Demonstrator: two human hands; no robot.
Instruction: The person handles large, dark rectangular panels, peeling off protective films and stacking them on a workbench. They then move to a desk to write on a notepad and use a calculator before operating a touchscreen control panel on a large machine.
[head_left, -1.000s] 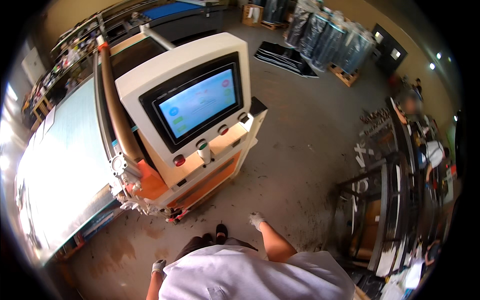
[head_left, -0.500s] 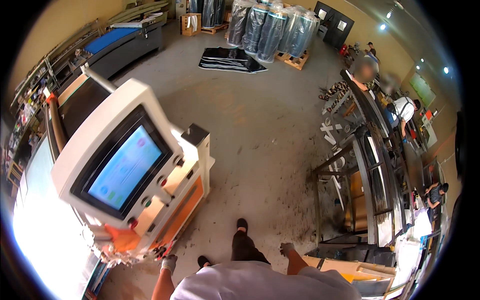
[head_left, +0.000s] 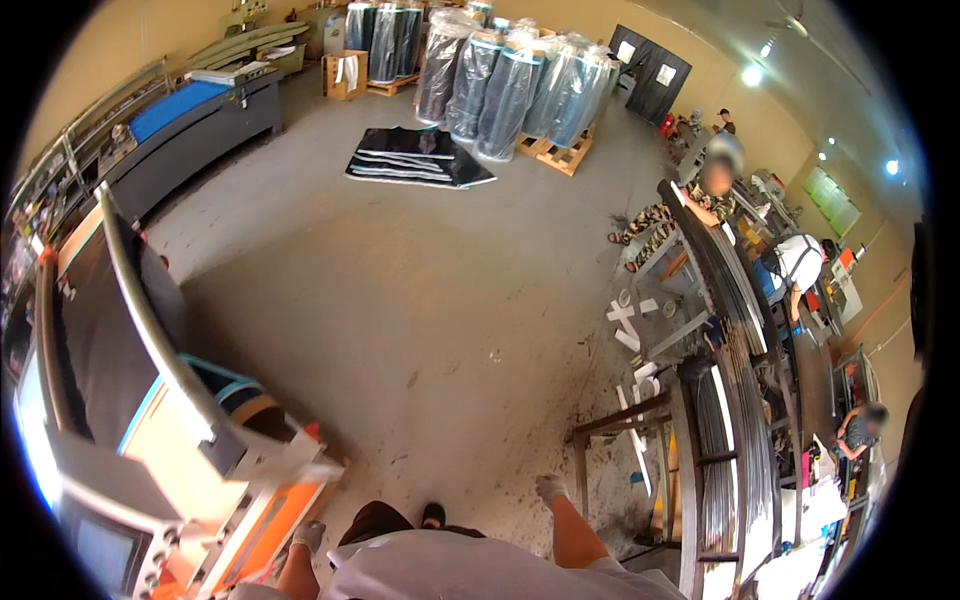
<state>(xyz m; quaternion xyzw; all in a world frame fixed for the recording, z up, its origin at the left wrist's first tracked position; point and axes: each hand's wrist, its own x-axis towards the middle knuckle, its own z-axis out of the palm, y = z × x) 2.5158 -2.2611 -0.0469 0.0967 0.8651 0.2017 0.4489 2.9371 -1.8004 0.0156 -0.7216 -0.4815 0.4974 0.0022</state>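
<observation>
My left hand (head_left: 310,537), in a pale glove, hangs low beside the orange and cream machine (head_left: 262,522) at the lower left. It is small and partly blurred, so I cannot tell how its fingers are set. My right hand (head_left: 550,488), also gloved, is held out over the grey floor, short of the dark metal rack (head_left: 690,440) on the right. Its fingers look loosely bent and apart, with nothing seen in them. The machine's screen panel (head_left: 105,545) is at the lower left edge, with a metal roller bar (head_left: 150,320) above it.
Ahead, flat black sheets (head_left: 415,160) lie on the floor before plastic-wrapped rolls (head_left: 510,105) on wooden pallets (head_left: 560,155). A long dark table (head_left: 210,140) with a blue top stands far left. Several people work by the racks at right, one in camouflage clothing (head_left: 655,230).
I have moved forward past the machine; its screen panel has slid to the lower left edge. The rolls and black sheets look nearer. Both hands still hang low at my sides.
</observation>
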